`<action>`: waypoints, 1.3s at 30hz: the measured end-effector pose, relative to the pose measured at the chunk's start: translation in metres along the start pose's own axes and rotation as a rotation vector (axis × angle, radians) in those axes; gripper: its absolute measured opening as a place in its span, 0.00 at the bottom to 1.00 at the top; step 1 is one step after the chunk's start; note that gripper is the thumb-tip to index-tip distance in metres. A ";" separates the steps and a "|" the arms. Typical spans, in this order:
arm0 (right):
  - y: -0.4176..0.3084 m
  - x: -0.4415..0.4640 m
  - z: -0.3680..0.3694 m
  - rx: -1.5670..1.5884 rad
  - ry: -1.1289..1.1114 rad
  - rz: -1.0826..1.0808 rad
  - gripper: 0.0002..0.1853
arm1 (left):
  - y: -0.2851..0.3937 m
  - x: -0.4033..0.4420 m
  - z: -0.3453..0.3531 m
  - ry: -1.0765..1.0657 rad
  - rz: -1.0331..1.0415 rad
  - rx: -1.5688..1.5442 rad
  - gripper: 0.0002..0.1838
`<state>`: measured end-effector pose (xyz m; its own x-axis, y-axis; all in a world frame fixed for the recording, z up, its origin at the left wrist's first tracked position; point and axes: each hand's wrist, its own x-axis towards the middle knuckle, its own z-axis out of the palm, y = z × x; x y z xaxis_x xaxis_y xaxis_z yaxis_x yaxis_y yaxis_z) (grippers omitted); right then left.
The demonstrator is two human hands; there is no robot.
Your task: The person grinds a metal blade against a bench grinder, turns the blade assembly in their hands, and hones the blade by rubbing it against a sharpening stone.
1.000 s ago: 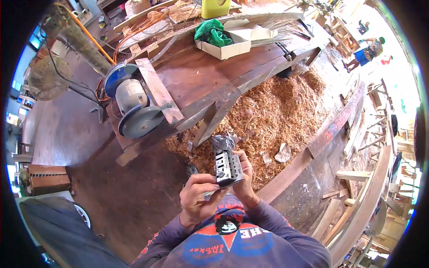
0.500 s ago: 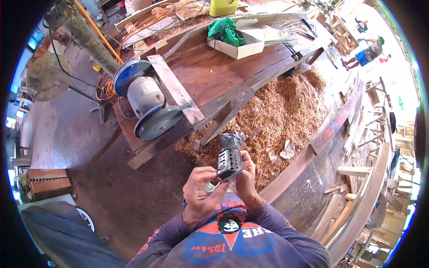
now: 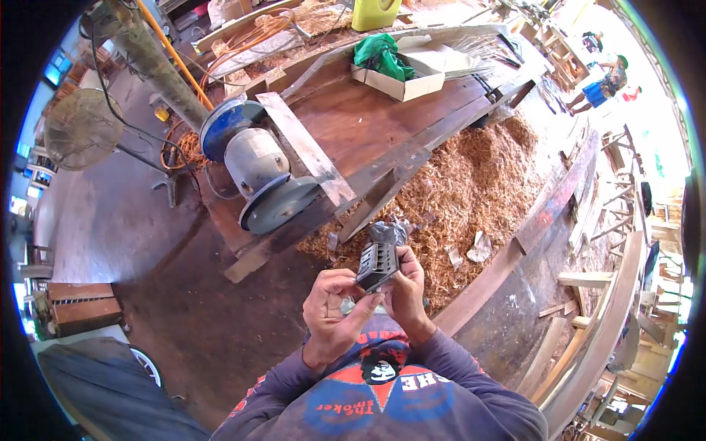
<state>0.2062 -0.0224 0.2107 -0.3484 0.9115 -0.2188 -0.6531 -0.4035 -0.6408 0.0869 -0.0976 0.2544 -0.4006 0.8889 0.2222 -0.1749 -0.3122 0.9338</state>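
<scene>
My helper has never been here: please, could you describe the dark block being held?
Find the big heap of wood shavings. At its lower edge, the dark block is held between the left hand and right hand. Its row of slots distinguishes it from the crumpled plastic above.

A grinder (image 3: 255,159) is sitting at the end of the reddish surface (image 3: 353,136), and farther along, a green cloth (image 3: 382,56) is lying in an open box (image 3: 404,89)! Wood shavings (image 3: 482,176) are lying heaped alongside; a fan (image 3: 84,129) is standing far left.
</scene>
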 end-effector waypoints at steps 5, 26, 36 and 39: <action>0.001 0.002 0.011 0.012 -0.014 0.020 0.14 | -0.001 0.002 -0.006 0.066 -0.005 -0.042 0.22; -0.002 0.008 0.004 0.005 -0.064 -0.056 0.13 | 0.002 0.010 -0.003 -0.018 -0.005 -0.035 0.22; -0.027 0.004 0.002 -0.116 -0.114 -0.183 0.16 | 0.001 -0.005 -0.003 -0.111 0.042 0.013 0.21; -0.029 0.003 -0.003 -0.186 -0.125 -0.235 0.15 | 0.002 -0.010 -0.001 -0.115 0.040 0.010 0.21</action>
<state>0.2260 -0.0073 0.2270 -0.2899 0.9564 0.0360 -0.5954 -0.1507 -0.7892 0.0895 -0.1072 0.2533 -0.3016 0.9084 0.2896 -0.1519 -0.3456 0.9260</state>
